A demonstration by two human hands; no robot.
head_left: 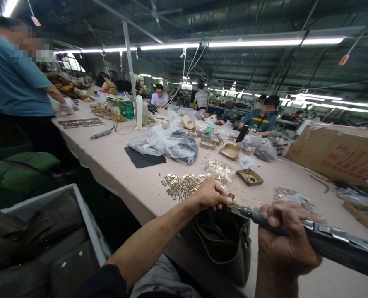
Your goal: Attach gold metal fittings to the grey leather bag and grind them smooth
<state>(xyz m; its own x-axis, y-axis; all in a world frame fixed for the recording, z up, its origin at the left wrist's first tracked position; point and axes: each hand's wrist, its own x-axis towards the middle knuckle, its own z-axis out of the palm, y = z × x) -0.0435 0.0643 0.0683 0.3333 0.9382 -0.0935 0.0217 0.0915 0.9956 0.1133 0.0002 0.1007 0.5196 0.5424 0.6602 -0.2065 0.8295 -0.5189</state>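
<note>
My right hand (287, 238) is wrapped round an electric screwdriver (318, 234) that comes in from the right edge. Its bit points left, to a small brass-coloured metal plate (231, 198). Thumb and fingers of my left hand (213, 194) pinch this plate at the top edge of a dark olive handbag (242, 252). The bag stands upright at the table's front edge with its mouth open. Whether the bit touches a screw is too small to tell. Just beyond my left hand lies a pile of brass rectangular frames (182, 186).
Behind the pile are a plastic bag of metal parts (219, 171), a small tray (250, 177) and a plastic-wrapped dark bundle (171, 145). A crate of olive bags (78, 207) stands lower left, a cardboard box (335, 153) at right. Several people work around the table.
</note>
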